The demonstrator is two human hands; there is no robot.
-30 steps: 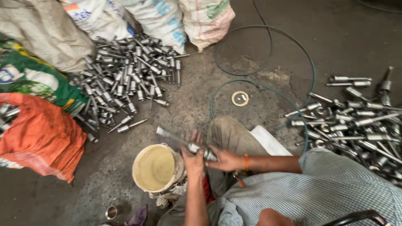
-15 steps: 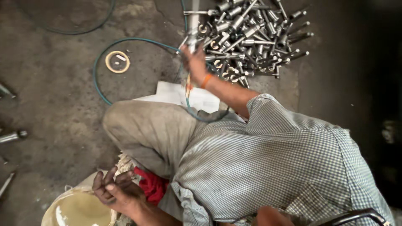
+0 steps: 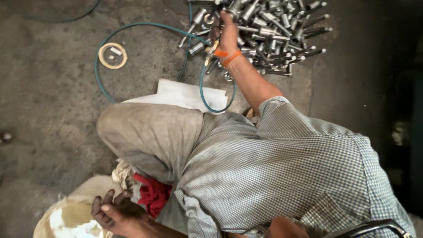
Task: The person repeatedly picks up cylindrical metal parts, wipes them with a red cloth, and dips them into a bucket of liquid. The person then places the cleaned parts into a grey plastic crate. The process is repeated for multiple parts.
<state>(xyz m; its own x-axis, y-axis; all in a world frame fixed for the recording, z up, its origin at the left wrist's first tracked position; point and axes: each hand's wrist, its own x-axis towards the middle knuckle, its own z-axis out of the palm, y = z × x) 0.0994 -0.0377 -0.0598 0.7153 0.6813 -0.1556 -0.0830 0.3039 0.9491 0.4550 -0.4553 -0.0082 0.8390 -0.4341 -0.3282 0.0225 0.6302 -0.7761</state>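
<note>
My right hand [image 3: 227, 33], with an orange band at the wrist, reaches far forward onto a heap of grey metal rods and fittings [image 3: 273, 31]. Its fingers curl around one metal part [image 3: 235, 7] at the heap's near left edge; the fingertips are hidden. My left hand [image 3: 115, 211] hangs low at the bottom left with dark, greasy fingers spread and nothing in it. It is just above the rim of a cream bucket [image 3: 57, 216] and beside a red cloth [image 3: 152, 196].
A green hose [image 3: 132, 26] loops over the concrete floor and across a white sheet [image 3: 189, 94] by my bent knee. A small tan ring [image 3: 113, 55] lies to the left of the heap. Dark shadow fills the right side.
My view has swung right, away from the sacks and the left heap. My right hand carried a metal part from my lap out to the right heap. My left hand dropped beside the bucket.
</note>
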